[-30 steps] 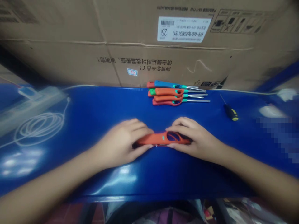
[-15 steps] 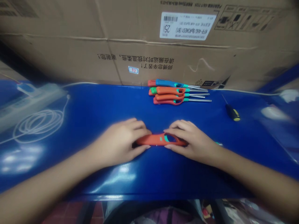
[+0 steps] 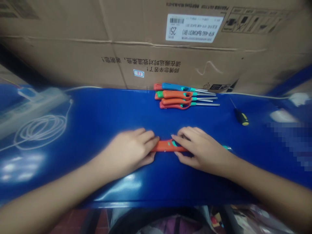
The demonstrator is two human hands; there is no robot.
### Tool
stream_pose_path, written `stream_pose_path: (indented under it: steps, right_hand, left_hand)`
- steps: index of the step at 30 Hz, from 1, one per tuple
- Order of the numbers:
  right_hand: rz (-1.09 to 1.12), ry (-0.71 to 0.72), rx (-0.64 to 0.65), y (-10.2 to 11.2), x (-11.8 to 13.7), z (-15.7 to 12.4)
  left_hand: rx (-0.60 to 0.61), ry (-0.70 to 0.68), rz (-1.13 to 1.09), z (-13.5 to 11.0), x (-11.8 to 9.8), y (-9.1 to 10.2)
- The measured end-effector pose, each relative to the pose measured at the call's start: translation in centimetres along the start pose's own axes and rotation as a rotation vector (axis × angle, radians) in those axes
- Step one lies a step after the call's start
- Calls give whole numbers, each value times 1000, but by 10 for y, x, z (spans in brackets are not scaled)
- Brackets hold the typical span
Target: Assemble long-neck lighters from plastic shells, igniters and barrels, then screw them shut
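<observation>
An orange-red lighter handle [image 3: 166,146] with a teal trigger area lies crosswise low over the blue table, between my two hands. My left hand [image 3: 135,148] is closed round its left end, thumb below and fingers above. My right hand [image 3: 198,146] grips the trigger end, with the thumb along the lower edge and the fingers over the top. The palm hides that end. Beyond the right wrist a small teal piece [image 3: 227,148] shows; whether it joins the handle is hidden. Farther back lies a pile of several long-necked lighters [image 3: 176,94] with orange, red, blue and green handles and metal tubes.
A large cardboard box [image 3: 80,61] stands along the back of the blue table [image 3: 102,113]. On the left are a white power strip [image 3: 46,102] and a coiled white cable [image 3: 41,130]. To the right lies a black-and-yellow screwdriver [image 3: 241,117], with a white object [image 3: 284,116] beyond it.
My left hand has slid a little right along the handle and covers more of its left end. The fingers of my right hand have shifted slightly over the trigger area.
</observation>
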State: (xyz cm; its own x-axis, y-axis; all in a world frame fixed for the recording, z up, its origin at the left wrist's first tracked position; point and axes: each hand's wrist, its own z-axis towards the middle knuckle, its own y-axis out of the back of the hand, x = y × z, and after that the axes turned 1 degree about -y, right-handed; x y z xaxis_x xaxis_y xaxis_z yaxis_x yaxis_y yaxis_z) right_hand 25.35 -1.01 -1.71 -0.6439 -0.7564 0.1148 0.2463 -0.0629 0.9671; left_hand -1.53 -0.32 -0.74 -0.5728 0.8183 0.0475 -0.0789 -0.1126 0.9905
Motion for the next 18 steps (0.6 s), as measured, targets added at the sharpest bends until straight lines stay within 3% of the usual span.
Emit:
stream_pose_path:
  steps: [4,11,18]
  right_hand:
    - [14,53,-92,-1,-5,-1]
    - [166,67,-187,-3,-8,-2]
    - [236,-55,-195,6,-12,-3]
  left_hand:
    - [-37,-6,-67,1,0,-4]
    - [-30,44,-431,4,-1,-3]
    - [-49,108,-442,4,0,0]
